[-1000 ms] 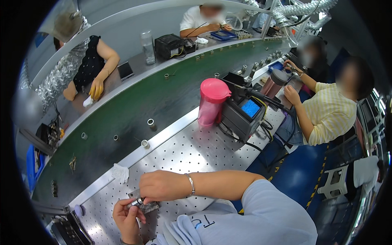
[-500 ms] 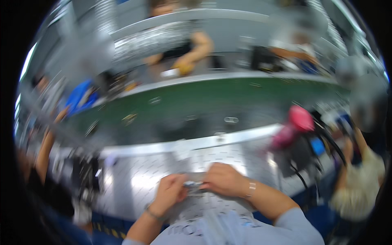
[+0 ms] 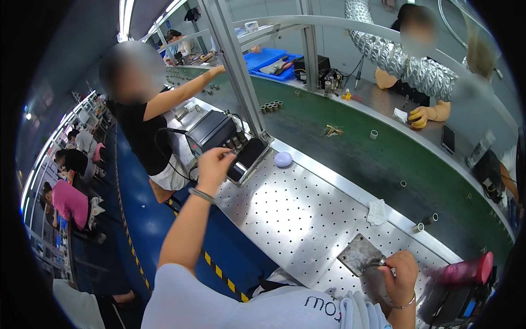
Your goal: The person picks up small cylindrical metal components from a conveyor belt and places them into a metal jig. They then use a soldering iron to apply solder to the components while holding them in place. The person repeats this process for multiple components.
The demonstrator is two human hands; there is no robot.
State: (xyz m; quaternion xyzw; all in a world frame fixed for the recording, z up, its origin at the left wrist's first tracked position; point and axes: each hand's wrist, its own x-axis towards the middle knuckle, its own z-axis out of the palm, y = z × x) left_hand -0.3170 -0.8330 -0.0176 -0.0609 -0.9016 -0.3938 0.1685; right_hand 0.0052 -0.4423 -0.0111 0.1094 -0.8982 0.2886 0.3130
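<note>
My left hand is stretched far out to the left, beside a dark phone and several small metal cylinders. Its thumb and fingers are drawn together; whatever they hold, if anything, is hidden. A black control box stands just beyond. At the lower right, my right hand pinches a small metal fitting, which is partly covered by the fingers. That fitting is over the right edge of a worn grey metal plate on the bench.
The perforated metal bench carries a lilac oval object and crumpled white tissue. Metal sleeves stand by the green belt. A pink bottle lies at right; an upright post rises at left. Co-workers sit around.
The view has swung left and sharpened. My hands, together over a small metallic part before, are now far apart: the left has reached out leftward, the right stays by the plate.
</note>
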